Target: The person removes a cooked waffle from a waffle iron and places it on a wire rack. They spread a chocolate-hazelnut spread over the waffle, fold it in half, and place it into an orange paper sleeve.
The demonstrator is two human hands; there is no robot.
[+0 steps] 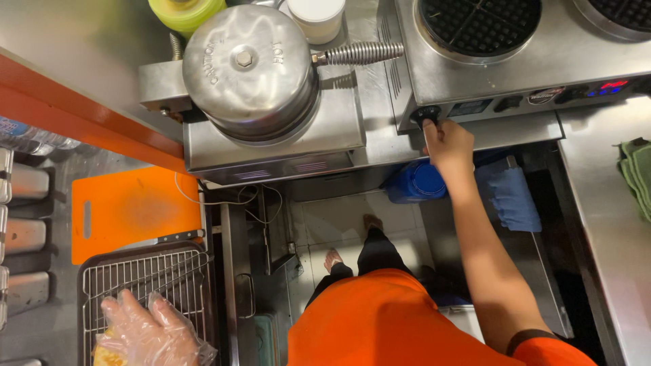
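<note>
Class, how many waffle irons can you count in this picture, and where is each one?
3. A closed iron at centre left, an open iron above the right hand, and another open iron cut off at the top right corner.

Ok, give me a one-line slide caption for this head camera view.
Right hand turns a waffle iron's black knob; gloved left hand rests on a wire rack.

The right hand [447, 142] rests on the control knob [426, 115] at the front face of the open waffle iron [478, 24] — this unit stands right of the closed waffle iron [251, 71]. The left hand [152, 332] lies on the wire rack [146, 274], low at the left. The cutting board [135, 207] sits just behind the rack — a knife [178, 237] lies between them. A folded cloth [637, 176] lies on the counter at far right.
</note>
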